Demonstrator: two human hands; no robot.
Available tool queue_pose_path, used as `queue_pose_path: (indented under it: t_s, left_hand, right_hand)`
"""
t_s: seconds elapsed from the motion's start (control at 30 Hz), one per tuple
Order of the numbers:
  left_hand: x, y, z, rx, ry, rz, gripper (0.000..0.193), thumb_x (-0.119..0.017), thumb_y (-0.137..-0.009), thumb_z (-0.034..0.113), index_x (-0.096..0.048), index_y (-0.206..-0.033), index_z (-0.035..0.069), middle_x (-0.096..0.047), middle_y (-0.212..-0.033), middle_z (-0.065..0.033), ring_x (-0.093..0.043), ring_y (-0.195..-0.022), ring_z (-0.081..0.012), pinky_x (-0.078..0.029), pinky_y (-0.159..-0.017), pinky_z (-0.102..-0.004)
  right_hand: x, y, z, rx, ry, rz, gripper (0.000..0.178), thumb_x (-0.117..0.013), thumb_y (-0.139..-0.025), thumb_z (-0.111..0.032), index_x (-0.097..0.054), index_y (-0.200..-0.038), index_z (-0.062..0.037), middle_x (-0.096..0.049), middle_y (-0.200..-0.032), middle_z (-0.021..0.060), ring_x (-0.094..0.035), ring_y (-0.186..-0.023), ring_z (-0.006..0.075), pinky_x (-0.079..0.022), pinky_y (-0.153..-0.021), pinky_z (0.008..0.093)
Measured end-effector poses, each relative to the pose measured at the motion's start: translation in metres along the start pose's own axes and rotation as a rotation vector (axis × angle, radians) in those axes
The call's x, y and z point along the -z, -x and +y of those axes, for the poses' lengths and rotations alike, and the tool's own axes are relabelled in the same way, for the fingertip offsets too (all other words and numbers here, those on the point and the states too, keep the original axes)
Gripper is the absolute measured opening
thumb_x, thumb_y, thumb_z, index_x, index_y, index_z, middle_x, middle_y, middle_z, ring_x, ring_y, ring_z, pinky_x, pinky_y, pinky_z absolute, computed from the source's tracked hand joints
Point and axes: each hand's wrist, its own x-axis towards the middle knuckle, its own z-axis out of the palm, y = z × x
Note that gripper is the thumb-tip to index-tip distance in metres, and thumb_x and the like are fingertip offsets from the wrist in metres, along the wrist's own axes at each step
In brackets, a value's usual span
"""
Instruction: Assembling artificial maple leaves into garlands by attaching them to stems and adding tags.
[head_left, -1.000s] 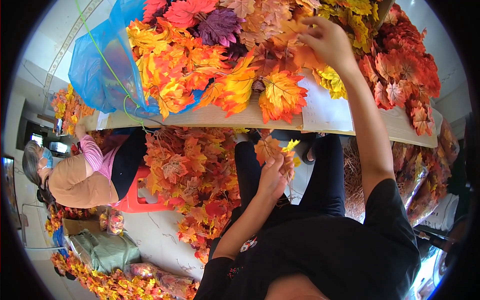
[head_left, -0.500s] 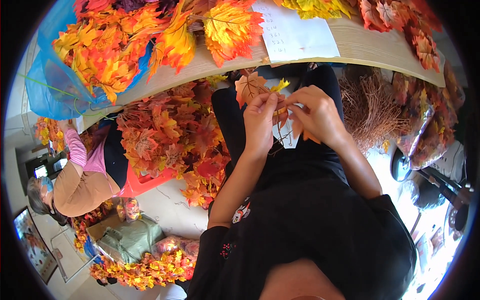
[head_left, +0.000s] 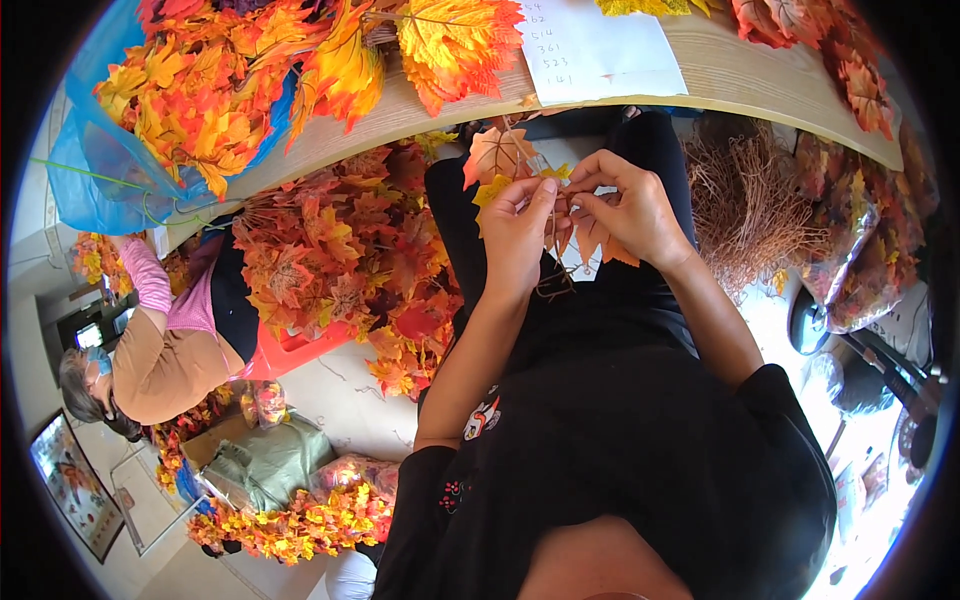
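Over my lap, both hands pinch a thin brown vine with artificial maple leaves. My left hand (head_left: 515, 228) is closed on the vine, thumb and fingertips together. Just beyond it an orange leaf (head_left: 498, 155) sticks up, and a small yellow leaf (head_left: 488, 192) shows beside its fingers. My right hand (head_left: 638, 205) is closed too, its thumb and forefinger pinching at the vine close to the left fingertips. A paler orange leaf (head_left: 600, 246) hangs under the right hand. Loose brown stem ends dangle between the hands; the exact spot gripped is partly hidden by fingers.
Ahead is a wooden table (head_left: 440, 125) with orange leaf bunches (head_left: 200, 110), a blue plastic bag (head_left: 95, 190) and a white paper (head_left: 605, 60). Leaf bunches (head_left: 330, 250) lie at my left, brown stems (head_left: 750, 205) at my right. Another person (head_left: 180, 350) sits at far left.
My right fingers have shifted and curled at the vine. The held leaves have turned, with a yellow leaf now showing beside my left hand. The view has tilted slightly.
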Motion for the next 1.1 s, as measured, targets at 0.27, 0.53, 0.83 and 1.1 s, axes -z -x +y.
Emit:
queue_pose_path:
  t_s: [0.27, 0.53, 0.83, 1.1]
  left_hand:
    - [-0.002, 0.004, -0.002, -0.047, -0.073, -0.007, 0.015, -0.058, -0.087, 0.012, -0.060, -0.090, -0.002, -0.062, -0.075, -0.0058, -0.059, -0.061, -0.0091, -0.050, -0.056, -0.0206]
    - [0.005, -0.003, -0.010, -0.081, -0.098, -0.045, 0.014, -0.059, -0.086, 0.010, -0.060, -0.089, -0.003, -0.062, -0.074, -0.0058, -0.059, -0.061, -0.0090, -0.050, -0.055, -0.0205]
    - [0.017, 0.000, -0.011, -0.312, -0.506, -0.124, 0.014, -0.063, -0.082, 0.010, -0.063, -0.081, -0.004, -0.060, -0.070, -0.0024, -0.056, -0.062, -0.0058, -0.044, -0.055, -0.0210]
    - [0.016, 0.005, -0.006, 0.016, -0.280, -0.169, 0.016, -0.056, -0.087, 0.009, -0.063, -0.093, -0.004, -0.063, -0.080, -0.0059, -0.062, -0.067, -0.0128, -0.051, -0.058, -0.0239]
  right_hand:
    - [0.001, 0.000, 0.001, 0.034, 0.037, -0.032, 0.015, -0.057, -0.075, 0.005, -0.055, -0.090, 0.0038, -0.062, -0.081, 0.0075, -0.064, -0.083, 0.0130, -0.051, -0.067, 0.0242]
    - [0.001, -0.005, -0.001, 0.017, 0.047, -0.054, 0.015, -0.058, -0.074, 0.004, -0.055, -0.088, 0.0032, -0.063, -0.078, 0.0083, -0.064, -0.078, 0.0130, -0.051, -0.067, 0.0250]
    - [0.001, -0.007, 0.011, -0.027, -0.013, -0.057, 0.012, -0.062, -0.070, 0.004, -0.057, -0.080, 0.0015, -0.063, -0.072, 0.0077, -0.062, -0.069, 0.0101, -0.050, -0.059, 0.0244]
    - [-0.007, -0.001, 0.011, -0.102, -0.081, -0.046, 0.012, -0.064, -0.070, 0.003, -0.055, -0.079, 0.0008, -0.062, -0.069, 0.0061, -0.062, -0.068, 0.0103, -0.049, -0.061, 0.0225]
